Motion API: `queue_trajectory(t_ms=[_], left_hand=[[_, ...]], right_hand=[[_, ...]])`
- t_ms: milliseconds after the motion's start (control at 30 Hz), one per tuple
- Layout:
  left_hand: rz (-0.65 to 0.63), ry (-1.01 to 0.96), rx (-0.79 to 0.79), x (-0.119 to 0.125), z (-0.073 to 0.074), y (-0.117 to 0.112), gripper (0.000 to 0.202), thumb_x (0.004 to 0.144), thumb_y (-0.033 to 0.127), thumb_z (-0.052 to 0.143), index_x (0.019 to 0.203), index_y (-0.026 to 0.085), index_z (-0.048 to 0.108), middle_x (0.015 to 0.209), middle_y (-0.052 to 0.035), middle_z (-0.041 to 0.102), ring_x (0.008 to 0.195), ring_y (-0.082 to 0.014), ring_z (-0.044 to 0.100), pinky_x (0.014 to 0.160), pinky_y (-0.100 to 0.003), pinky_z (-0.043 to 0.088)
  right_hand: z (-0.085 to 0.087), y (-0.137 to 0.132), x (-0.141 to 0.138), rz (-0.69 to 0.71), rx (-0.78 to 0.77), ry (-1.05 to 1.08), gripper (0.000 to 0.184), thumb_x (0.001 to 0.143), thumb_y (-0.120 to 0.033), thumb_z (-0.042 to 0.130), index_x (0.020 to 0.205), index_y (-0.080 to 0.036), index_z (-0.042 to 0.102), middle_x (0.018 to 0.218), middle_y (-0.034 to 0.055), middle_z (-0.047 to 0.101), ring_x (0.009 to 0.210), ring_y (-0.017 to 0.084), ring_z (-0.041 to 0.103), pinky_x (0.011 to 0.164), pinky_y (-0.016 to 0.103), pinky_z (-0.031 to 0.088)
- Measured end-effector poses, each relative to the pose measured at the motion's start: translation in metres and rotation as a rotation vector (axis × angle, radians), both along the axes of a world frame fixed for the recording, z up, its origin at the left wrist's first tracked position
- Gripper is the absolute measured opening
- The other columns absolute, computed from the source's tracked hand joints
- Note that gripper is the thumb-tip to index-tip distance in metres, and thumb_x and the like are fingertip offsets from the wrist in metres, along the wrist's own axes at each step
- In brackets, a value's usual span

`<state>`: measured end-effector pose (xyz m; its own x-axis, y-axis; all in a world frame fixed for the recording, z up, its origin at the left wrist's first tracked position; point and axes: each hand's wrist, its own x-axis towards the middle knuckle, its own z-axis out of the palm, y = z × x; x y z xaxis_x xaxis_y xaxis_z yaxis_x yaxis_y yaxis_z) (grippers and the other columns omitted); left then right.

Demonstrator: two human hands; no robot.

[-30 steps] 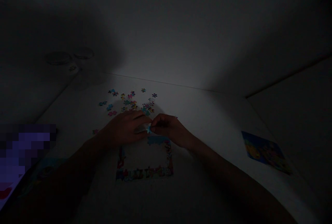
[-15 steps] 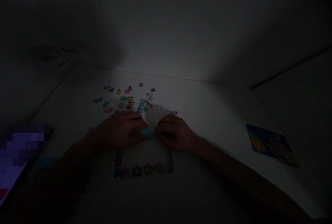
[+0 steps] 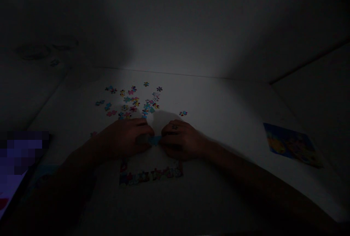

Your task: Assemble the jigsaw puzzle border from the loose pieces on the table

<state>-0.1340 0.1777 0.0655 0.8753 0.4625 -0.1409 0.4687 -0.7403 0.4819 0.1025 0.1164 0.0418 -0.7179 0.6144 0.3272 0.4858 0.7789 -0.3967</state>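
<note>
From the head view, in very dim light: bridging the small gap between left hand and right hand, a blue piece of jigsaw at the middle of a pale table. Touched at both ends by curled fingers; cannot tell, in such gloom, whether pinched or merely pressed down. Nearer the body, below both hands, a multicoloured strip of pieces, lying flat. Beyond the left hand, toward the back, scattered loose pieces; just beyond the right hand, a small cluster. Beside the left forearm, a pink piece. Well apart, to the right, a printed picture. At the left edge, a glowing screen, blurred into blocks.
</note>
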Motion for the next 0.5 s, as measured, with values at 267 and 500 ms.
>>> queue_trajectory(t_ms=[267, 500], left_hand=[[-0.006, -0.005, -0.026, 0.0006, 0.0004, 0.0008, 0.018, 0.087, 0.031, 0.052, 0.1, 0.026, 0.063, 0.101, -0.0005, 0.061, 0.091, -0.016, 0.059, 0.074, -0.027, 0.043], [-0.014, 0.004, 0.015, 0.0026, 0.0061, -0.0023, 0.016, 0.086, 0.03, 0.052, 0.098, 0.025, 0.063, 0.102, -0.001, 0.061, 0.09, -0.0161, 0.058, 0.071, -0.027, 0.042]], right_hand=[[0.0003, 0.0005, -0.0001, -0.008, -0.01, -0.013, 0.018, 0.088, -0.027, 0.053, 0.091, -0.02, 0.069, 0.092, 0.0071, 0.067, 0.089, 0.02, 0.06, 0.082, 0.037, 0.046], [-0.0006, 0.0005, -0.0001, -0.008, -0.025, -0.012, 0.016, 0.087, -0.026, 0.054, 0.092, -0.021, 0.069, 0.093, 0.0064, 0.067, 0.088, 0.02, 0.061, 0.082, 0.038, 0.046]])
